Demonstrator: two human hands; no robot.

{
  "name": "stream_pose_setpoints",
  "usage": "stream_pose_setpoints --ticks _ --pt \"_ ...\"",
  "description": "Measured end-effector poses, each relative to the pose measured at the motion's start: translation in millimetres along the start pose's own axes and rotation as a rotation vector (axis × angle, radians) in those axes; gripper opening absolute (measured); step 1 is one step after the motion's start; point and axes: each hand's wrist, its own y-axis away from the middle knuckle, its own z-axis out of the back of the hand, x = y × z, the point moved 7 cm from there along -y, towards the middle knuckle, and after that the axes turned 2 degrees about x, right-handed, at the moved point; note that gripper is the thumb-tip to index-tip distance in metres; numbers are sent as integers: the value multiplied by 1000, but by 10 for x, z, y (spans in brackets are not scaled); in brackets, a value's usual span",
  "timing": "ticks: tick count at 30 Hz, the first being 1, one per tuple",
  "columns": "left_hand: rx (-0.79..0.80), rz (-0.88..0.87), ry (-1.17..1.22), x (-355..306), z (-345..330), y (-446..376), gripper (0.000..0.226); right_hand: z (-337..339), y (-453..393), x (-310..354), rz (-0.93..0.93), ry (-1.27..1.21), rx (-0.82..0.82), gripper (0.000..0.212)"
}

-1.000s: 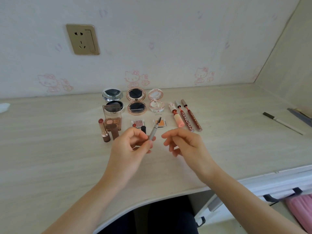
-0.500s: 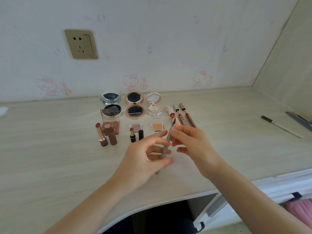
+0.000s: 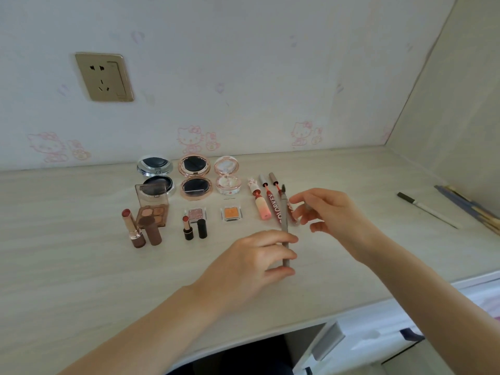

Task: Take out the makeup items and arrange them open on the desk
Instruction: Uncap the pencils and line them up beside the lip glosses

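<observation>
While the desk (image 3: pixel 81 266) spreads pale and wood-grained beneath everything, the left hand (image 3: pixel 254 258) sits near its front edge with fingers and thumb curled round the lower part of a grey brow pencil (image 3: pixel 284 215), which stands nearly upright, its small brush tip pointing away from the person. Just right of that grip and a little beyond it, the right hand (image 3: pixel 332 212) hovers with its fingers loosely curved toward the pencil's upper part; something pale shows at its fingertips, but whether it pinches anything cannot be told.

Beyond the grip and to its left lie the open makeup items. Farthest back are three round compacts: a silver one (image 3: pixel 155 174), a rose-gold one (image 3: pixel 194 175) and a pearly pink one (image 3: pixel 227 174). Nearer the grip, an eyeshadow palette (image 3: pixel 153 204) stands open, with a large uncapped lipstick (image 3: pixel 132 226) just left of it. Straight beyond the grip lie three lip tubes (image 3: pixel 267 201) side by side, their far ends pointing toward the wall. Left of these lie two small single eyeshadows, pink (image 3: pixel 196 214) and orange (image 3: pixel 231 213), and a small black lipstick (image 3: pixel 187 227) with its cap beside it.

Well right of the grip, a white pen (image 3: pixel 430 211) lies on the desk.
</observation>
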Motion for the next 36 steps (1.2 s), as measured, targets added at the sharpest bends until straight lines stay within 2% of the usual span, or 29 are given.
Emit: stream_pose_setpoints --ticks 6,10,14,19,24,30,36 --pt "43 -64 -108 -7 -267 -365 17 373 -174 -134 108 360 -38 29" --pt "106 -53 -127 80 -462 -648 18 510 -296 -194 214 732 -70 26" --pt "152 -29 -160 155 -578 -898 18 600 -417 -257 294 989 -11 35" --pt "192 -54 -301 199 -663 -1066 18 605 -549 -353 293 1059 73 40" --pt "226 -51 -299 275 -781 -1109 21 480 -608 -424 277 1131 135 46" --pt "209 -77 -359 265 -781 -1087 25 473 -666 -417 279 1151 154 42" --pt "54 -85 -562 163 -594 -954 18 537 -642 -402 383 1065 128 36"
